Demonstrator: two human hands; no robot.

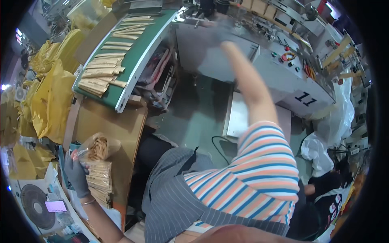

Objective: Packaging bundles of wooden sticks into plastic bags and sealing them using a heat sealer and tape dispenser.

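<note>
Brown flat surface (126, 121) — grey-gloved left hand (77, 173) pinches clear plastic bag of tan strips (110, 146), lying rightward; blurred right hand (221, 34) — can't tell.

I record my grey-gloved left hand (77, 175) partly curled, out leftward; my motion-blurred, grey-gloved right hand (221, 33) extends far forward.

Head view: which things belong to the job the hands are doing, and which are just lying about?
Likely in the job:
clear bag, held by the left hand
wrapped packets beside it
paper packets on the green conveyor

Likely just lying about:
yellow bags
white plastic bag
bright-handled tools
</note>
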